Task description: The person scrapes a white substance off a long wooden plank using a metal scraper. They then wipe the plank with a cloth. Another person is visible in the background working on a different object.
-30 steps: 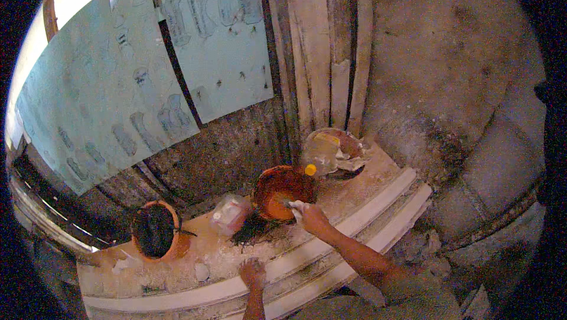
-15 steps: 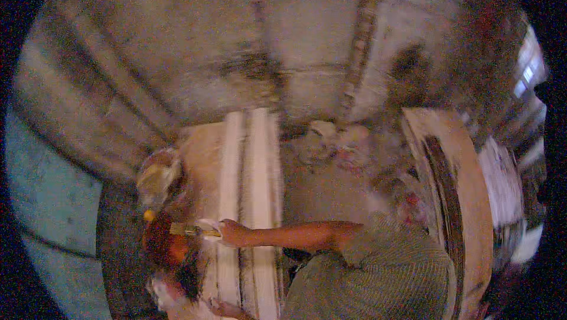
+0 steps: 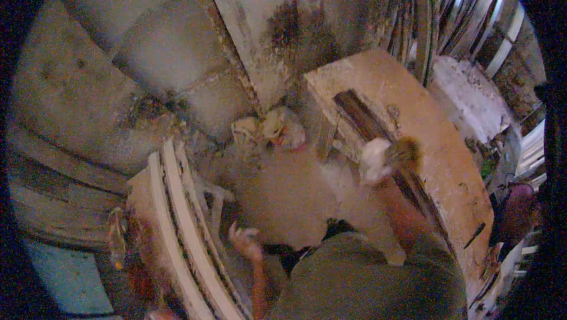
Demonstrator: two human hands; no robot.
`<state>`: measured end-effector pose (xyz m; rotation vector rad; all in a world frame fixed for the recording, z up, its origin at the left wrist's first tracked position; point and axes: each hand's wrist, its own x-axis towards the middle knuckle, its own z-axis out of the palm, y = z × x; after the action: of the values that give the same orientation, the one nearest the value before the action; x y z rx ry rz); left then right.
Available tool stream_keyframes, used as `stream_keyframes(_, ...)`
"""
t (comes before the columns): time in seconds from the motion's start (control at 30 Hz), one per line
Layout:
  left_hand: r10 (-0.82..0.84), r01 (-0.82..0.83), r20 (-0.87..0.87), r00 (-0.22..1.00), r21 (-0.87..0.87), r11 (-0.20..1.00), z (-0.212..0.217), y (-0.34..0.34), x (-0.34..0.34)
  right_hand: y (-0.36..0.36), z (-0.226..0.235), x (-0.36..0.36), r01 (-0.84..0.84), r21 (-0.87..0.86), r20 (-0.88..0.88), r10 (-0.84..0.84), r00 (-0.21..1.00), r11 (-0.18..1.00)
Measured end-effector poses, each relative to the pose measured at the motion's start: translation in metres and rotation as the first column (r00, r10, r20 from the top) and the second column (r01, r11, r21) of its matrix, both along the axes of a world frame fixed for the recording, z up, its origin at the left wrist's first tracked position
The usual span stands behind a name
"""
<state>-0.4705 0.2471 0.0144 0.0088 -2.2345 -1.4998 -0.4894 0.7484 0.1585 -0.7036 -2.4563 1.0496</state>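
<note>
My right hand (image 3: pixel 387 187), blurred by motion, is over the right-hand bench (image 3: pixel 452 166). It is closed on what looks like a brush (image 3: pixel 406 154) with a brownish-yellow end; a whitish patch covers the fingers, and I cannot make out what it is. Beneath it, a dark brown wooden strip (image 3: pixel 359 113) lies lengthwise on the bench. My left hand (image 3: pixel 245 242) is raised over the gap between the benches, its fingers apart and slightly curled, touching nothing. To its left, long pale boards (image 3: pixel 180 219) lie side by side on the other bench.
A reddish-brown thing (image 3: pixel 139 275), too blurred to name, is beyond the boards at lower left. Pale, crumpled bags (image 3: pixel 277 128) lie on the floor against the stained wall (image 3: pixel 177 54). Long strips (image 3: pixel 472 7) lean at the upper right, near a whitish slab (image 3: pixel 469 98).
My view has swung to the right. My right hand has gone from above the pale boards to the right-hand bench with the brush; my left hand has come off the boards.
</note>
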Motion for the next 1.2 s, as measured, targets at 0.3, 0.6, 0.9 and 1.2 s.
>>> stream_keyframes(0.3,-0.806,0.761,0.462,0.369,0.347,0.547,-0.035,0.328,0.057,0.112,0.021,0.126,0.137,-0.055,-0.144,-0.143,0.979,0.989)
stream_keyframes(0.6,-0.728,0.769,0.365,0.58,0.05,0.638,-0.094,0.308,0.188,0.091,0.02,0.216,0.117,0.14,-0.006,-0.117,0.993,0.983)
stream_keyframes(0.9,-0.556,0.287,0.624,0.549,0.484,0.826,-0.144,0.176,0.309,0.08,0.058,0.378,0.008,-0.726,-0.402,-0.433,0.807,0.688)
stream_keyframes(1.2,-0.537,0.2,0.658,0.528,0.518,0.832,-0.09,0.135,0.489,0.059,0.067,0.585,0.244,-0.526,-0.233,-0.414,0.88,0.815)
